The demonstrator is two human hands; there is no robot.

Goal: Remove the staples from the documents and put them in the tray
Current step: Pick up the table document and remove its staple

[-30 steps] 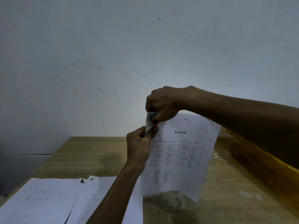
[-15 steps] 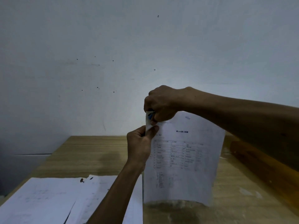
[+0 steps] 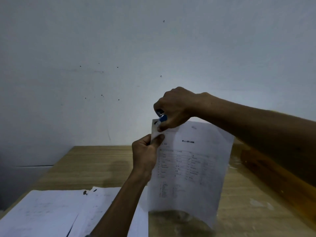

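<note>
One document (image 3: 191,168) hangs above the desk (image 3: 95,165): left hand (image 3: 145,154) pinches its top corner, right hand (image 3: 174,106) grips a blue remover (image 3: 162,118) there. Thin, floppy, probably easily torn; pinch close to that corner.

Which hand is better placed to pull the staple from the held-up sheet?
The right hand: it grips the blue staple remover at the top corner of the document; the left hand pinches it below.
</note>
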